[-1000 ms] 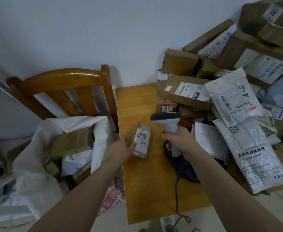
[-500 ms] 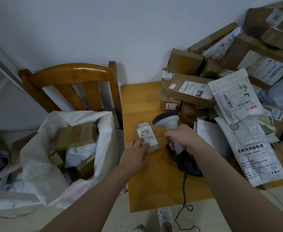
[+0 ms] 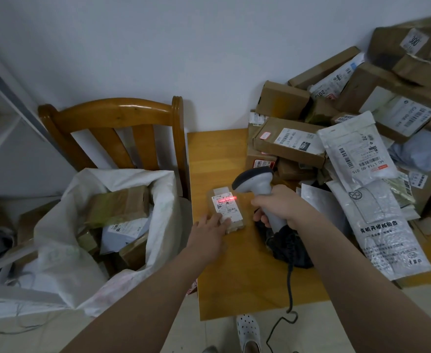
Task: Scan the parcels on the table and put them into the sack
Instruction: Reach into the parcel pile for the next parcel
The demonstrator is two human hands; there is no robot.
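Observation:
A small brown parcel (image 3: 225, 208) with a white label lies flat near the left edge of the wooden table (image 3: 237, 276). My left hand (image 3: 209, 231) rests on its near end with fingers straight. My right hand (image 3: 276, 207) grips the handle of a grey barcode scanner (image 3: 256, 183), whose head points at the label. A red scan line glows across the label's top. The white sack (image 3: 64, 240) stands open left of the table on a chair, with several parcels inside.
A big heap of cardboard boxes (image 3: 288, 143) and white mailer bags (image 3: 385, 225) covers the table's right side up to the wall. A wooden chair back (image 3: 122, 123) rises behind the sack. The scanner cable (image 3: 289, 284) hangs off the table's front edge.
The small parcel, tilted up a second ago, now lies flat under my left hand. The scanner head has swung over it and the red line has come on.

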